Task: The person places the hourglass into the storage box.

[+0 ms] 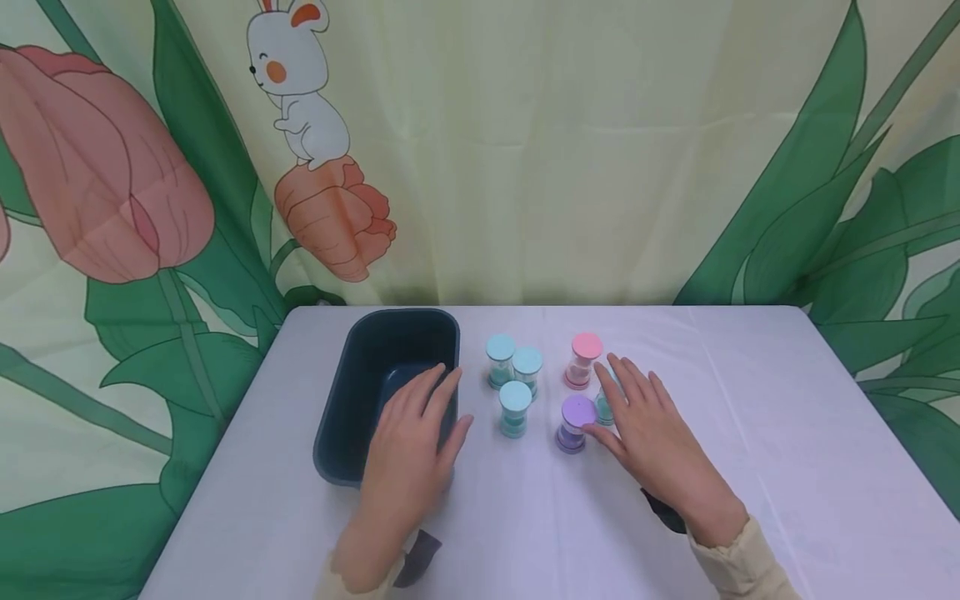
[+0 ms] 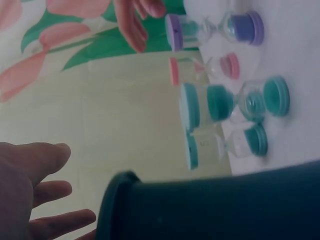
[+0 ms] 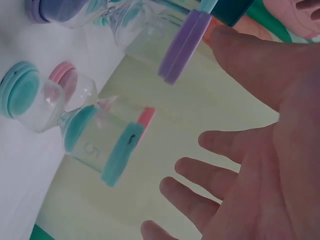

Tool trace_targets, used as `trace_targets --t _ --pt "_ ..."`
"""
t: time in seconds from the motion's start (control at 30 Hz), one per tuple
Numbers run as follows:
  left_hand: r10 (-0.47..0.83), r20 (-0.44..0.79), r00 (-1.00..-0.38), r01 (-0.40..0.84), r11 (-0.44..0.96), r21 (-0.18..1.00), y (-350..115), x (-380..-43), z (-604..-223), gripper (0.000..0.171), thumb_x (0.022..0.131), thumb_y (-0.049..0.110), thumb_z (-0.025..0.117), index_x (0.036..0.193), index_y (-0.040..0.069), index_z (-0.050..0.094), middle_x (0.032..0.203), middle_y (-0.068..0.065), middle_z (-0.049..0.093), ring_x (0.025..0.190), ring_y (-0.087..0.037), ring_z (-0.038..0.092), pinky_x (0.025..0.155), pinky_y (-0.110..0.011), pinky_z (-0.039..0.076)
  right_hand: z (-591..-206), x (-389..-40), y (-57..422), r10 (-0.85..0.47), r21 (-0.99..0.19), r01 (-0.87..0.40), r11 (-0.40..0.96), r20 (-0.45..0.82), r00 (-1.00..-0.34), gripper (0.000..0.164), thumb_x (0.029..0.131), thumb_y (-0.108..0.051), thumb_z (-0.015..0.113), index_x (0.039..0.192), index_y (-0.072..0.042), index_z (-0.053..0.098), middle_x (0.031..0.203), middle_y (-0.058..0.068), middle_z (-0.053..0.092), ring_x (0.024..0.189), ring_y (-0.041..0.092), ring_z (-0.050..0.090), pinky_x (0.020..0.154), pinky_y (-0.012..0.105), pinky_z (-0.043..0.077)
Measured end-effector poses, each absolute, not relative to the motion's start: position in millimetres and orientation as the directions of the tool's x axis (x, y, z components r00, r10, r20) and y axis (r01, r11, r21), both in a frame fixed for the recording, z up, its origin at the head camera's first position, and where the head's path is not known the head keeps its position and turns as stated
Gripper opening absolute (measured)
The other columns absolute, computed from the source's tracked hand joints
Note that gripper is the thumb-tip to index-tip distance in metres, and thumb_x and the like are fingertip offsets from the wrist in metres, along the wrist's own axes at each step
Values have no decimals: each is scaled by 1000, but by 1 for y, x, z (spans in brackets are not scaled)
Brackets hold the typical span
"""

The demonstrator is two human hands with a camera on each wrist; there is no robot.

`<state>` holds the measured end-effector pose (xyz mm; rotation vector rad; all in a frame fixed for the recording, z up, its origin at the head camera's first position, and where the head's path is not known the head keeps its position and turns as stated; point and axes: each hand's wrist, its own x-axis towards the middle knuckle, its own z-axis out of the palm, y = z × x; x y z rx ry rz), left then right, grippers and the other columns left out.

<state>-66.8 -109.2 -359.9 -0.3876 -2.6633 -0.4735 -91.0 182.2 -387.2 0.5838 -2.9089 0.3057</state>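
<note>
My left hand (image 1: 408, 454) hovers over the near right side of a dark blue bin (image 1: 327, 442), its fingers loosely extended and holding nothing. My right hand (image 1: 663, 446) is spread beside a purple sand timer (image 1: 577, 410) and a teal sand timer (image 1: 604, 410), which it partly hides in the head view. A gap shows between its fingers and the teal timer (image 3: 117, 155) in the right wrist view. Behind them stands a pink sand timer (image 1: 587, 346). Three more teal timers, the nearest one (image 1: 514, 396) among them, stand upright between bin and purple timer.
A white cloth (image 1: 540, 533) covers the table. The bin's rim (image 1: 452, 321) rises left of the timers. At the table's far edge hangs a cream curtain (image 1: 555, 167) printed with a rabbit, tulips and leaves.
</note>
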Motion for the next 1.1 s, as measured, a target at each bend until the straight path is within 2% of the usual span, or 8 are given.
trace_targets --t 0.37,0.6,0.83,1.1 --pt "174 513 -841 358 890 284 -141 -69 -360 56 89 25 75 140 12 56 140 -10 58 128 -29 55 104 -52 46 -388 -98 190 -382 -166 -434 885 273 -883 78 87 -25 78 147 3 37 148 26 42 135 43 42 108 58 37" --pt "153 528 -836 344 895 284 -162 -72 -359 55 88 22 76 137 9 57 137 -13 60 125 -32 57 100 -52 48 -389 -103 193 -376 -174 -430 886 272 -886 78 84 -22 81 145 3 39 145 27 44 133 43 45 106 58 40" --pt "154 533 -832 346 895 281 -177 -77 -358 53 87 17 77 136 7 58 134 -15 61 120 -34 59 96 -53 51 -398 -104 202 -369 -186 -441 878 327 -870 75 81 -17 83 141 4 43 141 27 48 127 42 50 99 57 46" --pt "181 551 -814 361 902 236 -192 -85 -357 51 87 14 75 134 5 59 130 -18 62 115 -36 61 92 -54 52 -406 -111 208 -358 -190 -441 877 355 -864 71 82 -17 82 139 5 45 139 26 49 125 40 51 97 55 48"
